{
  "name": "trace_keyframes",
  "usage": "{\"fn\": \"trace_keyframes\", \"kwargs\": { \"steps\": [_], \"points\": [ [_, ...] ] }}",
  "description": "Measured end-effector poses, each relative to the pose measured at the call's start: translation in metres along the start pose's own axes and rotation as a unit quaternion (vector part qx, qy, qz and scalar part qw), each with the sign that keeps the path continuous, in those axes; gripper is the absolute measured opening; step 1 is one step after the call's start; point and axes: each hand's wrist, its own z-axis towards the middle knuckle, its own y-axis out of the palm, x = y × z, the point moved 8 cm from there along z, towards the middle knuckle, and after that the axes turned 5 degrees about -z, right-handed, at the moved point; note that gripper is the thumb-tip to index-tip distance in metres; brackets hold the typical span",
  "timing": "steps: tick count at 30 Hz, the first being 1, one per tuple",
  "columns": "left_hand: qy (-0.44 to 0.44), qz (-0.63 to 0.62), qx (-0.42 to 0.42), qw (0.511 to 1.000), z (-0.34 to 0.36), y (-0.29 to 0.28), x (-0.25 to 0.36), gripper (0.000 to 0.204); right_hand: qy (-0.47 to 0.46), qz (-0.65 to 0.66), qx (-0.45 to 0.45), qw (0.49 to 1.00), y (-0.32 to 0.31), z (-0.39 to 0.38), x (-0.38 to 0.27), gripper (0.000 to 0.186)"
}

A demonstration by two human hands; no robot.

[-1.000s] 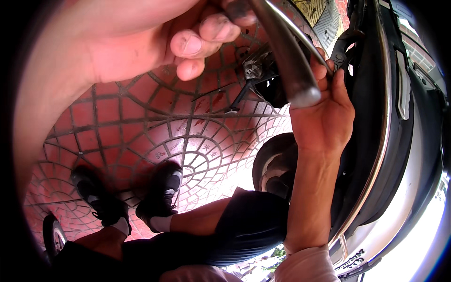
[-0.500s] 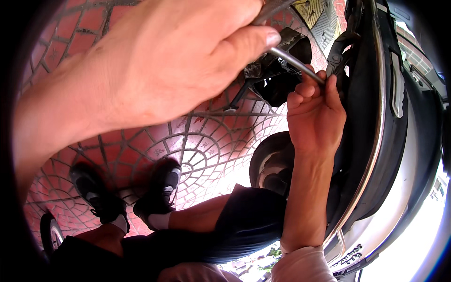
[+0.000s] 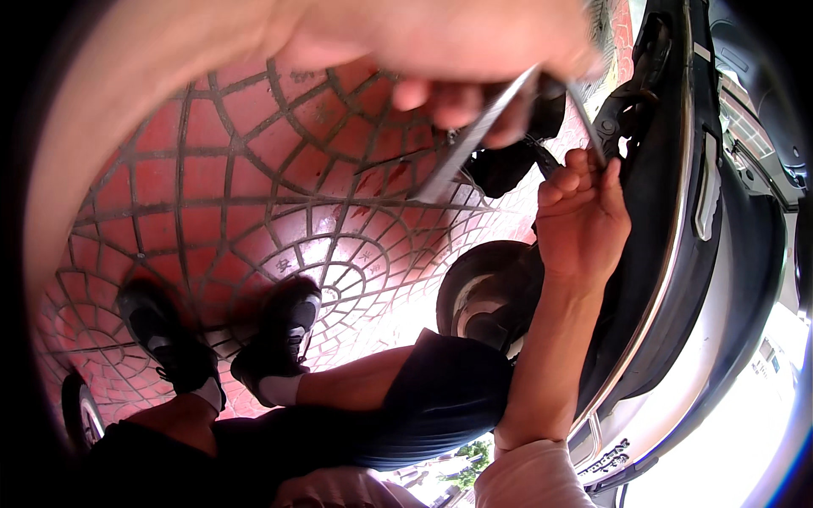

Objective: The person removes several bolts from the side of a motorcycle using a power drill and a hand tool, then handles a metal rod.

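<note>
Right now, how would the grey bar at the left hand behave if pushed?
The grey bar at the left hand looks stiff, running straight without visible bend. Its shiny surface may be slippery, though blur hides its texture.

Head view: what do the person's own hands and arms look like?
The left hand and right hand are ungloved. The right forearm is bare up to a pale sleeve, with no watch or band at the wrist. The left forearm is bare as far as it shows; blur hides finer detail on that hand.
</note>
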Motion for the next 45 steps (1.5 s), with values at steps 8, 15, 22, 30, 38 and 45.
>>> {"fn": "trace_keyframes", "kwargs": {
  "steps": [8,15,22,30,38,45],
  "points": [
    [0.140,0.138,-0.010,0.980,-0.002,-0.004,0.031,0.041,-0.027,0.070,-0.012,0.997,0.002,-0.006,-0.006,0.038],
    [-0.227,-0.201,-0.160,0.939,-0.016,0.014,0.012,0.045,-0.023,0.059,-0.030,0.998,-0.001,-0.011,-0.007,0.031],
    [-0.148,-0.106,-0.133,0.974,-0.004,0.028,0.021,0.049,0.003,0.091,-0.019,0.996,-0.014,-0.020,-0.001,0.027],
    [0.167,0.131,0.062,0.975,-0.005,-0.006,0.045,0.052,-0.015,0.095,-0.049,0.994,-0.010,-0.017,-0.002,0.028],
    [-0.079,-0.054,-0.088,0.992,-0.017,0.005,0.019,0.022,-0.001,0.096,-0.068,0.993,-0.004,-0.011,0.005,0.026],
    [0.326,-0.046,0.005,0.944,-0.036,0.019,0.060,0.018,-0.015,0.131,-0.049,0.990,-0.003,-0.016,-0.005,0.027]
  ]
}}
